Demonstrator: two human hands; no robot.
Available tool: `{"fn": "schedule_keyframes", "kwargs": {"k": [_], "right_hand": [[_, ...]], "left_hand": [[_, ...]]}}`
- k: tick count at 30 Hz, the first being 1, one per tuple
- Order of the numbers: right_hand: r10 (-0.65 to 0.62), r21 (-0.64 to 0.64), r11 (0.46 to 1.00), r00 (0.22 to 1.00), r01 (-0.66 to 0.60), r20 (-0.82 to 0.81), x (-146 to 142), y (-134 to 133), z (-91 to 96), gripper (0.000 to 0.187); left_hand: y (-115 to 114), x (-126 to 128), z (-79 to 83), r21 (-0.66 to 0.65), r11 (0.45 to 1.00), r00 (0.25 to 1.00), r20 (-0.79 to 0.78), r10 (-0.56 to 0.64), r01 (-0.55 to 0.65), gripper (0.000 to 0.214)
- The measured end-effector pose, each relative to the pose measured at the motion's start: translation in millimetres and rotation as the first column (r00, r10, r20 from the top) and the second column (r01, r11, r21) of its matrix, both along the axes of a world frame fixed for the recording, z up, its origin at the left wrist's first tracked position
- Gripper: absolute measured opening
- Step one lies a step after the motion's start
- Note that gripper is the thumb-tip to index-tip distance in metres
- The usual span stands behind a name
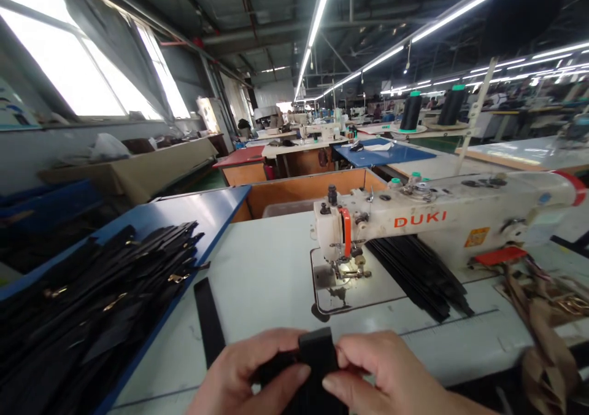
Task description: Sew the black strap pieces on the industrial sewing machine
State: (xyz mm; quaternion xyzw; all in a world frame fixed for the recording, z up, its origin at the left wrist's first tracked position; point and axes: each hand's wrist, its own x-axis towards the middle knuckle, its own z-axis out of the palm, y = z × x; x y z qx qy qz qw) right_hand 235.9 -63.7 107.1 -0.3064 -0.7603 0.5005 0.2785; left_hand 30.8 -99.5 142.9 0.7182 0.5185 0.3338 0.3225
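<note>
One strap (317, 355): black, six o'clock.
Left hand (234, 371): pinching strap.
Right hand (387, 369): pinching strap's opposite edge.
Risk: viewed remotely, I judge strap could skew if pinches loosen unevenly.

"DUKI" lettering (420, 219), orange-red caps, on white sewing machine (453, 197), ahead and right of right hand (384, 366). Same machine, farther right of that hand: orange-yellow sticker (477, 237), looks like a QR-type code, too small to read; beyond it, round blue label (544, 198), print illegible. Wall poster (17, 109), far left beyond left hand (253, 369): nothing legible.
</note>
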Motion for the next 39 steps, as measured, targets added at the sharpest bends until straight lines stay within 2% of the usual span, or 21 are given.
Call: {"fn": "schedule_keyframes", "kwargs": {"k": [3,5,8,11,18,24,28,35,37,39], "right_hand": [[-0.116,-0.085,0.99,0.993,0.117,0.016,-10.2,17.3,-12.7,0.022],[-0.176,-0.108,0.978,0.983,0.18,0.046,-14.4,32.3,-25.4,0.023],[-0.247,-0.136,0.958,0.967,0.254,0.063,-17.8,56.6,-46.1,0.024],[-0.274,-0.206,0.935,0.956,0.29,0.102,-19.7,76.6,-64.1,0.024],[-0.25,-0.352,0.882,0.945,0.313,0.213,-20.5,99.0,-84.9,0.03],[-0.168,-0.409,0.864,0.934,0.294,0.316,-20.0,111.5,-84.4,0.031],[-0.103,-0.418,0.869,0.924,0.264,0.369,-20.0,115.4,-79.4,0.028],[0.011,-0.357,0.917,0.886,0.176,0.463,-17.6,121.3,-74.9,0.027],[-0.001,-0.283,0.944,0.861,0.168,0.508,-15.4,121.0,-72.6,0.029],[-0.08,-0.147,0.97,0.828,0.192,0.556,-11.9,117.2,-69.0,0.029]], "left_hand": [[28.4,1.1,-12.2,0.015,1.0,0.999,0.04,0.016,-0.016,0.015],[47.8,3.3,-22.4,0.11,0.994,0.999,-0.041,0.03,-0.025,0.015],[74.9,9.2,-37.4,0.285,0.958,0.977,-0.21,0.041,0.021,0.016],[96.4,16.7,-51.0,0.319,0.946,0.965,-0.26,0.025,0.061,0.015],[130.0,24.3,-79.4,0.167,0.986,0.975,-0.22,0.016,0.022,0.008],[150.6,21.8,-104.3,-0.048,0.995,0.981,-0.181,0.072,-0.082,0.013],[157.4,20.8,-112.2,-0.161,0.983,0.982,-0.179,0.058,-0.087,0.01],[163.1,19.6,-116.8,-0.239,0.969,0.979,-0.201,0.018,-0.067,0.014],[164.8,19.9,-118.4,-0.242,0.968,0.978,-0.21,0.01,-0.062,0.013],[166.5,20.7,-119.6,-0.24,0.969,0.976,-0.219,0.004,-0.058,0.012]]}}
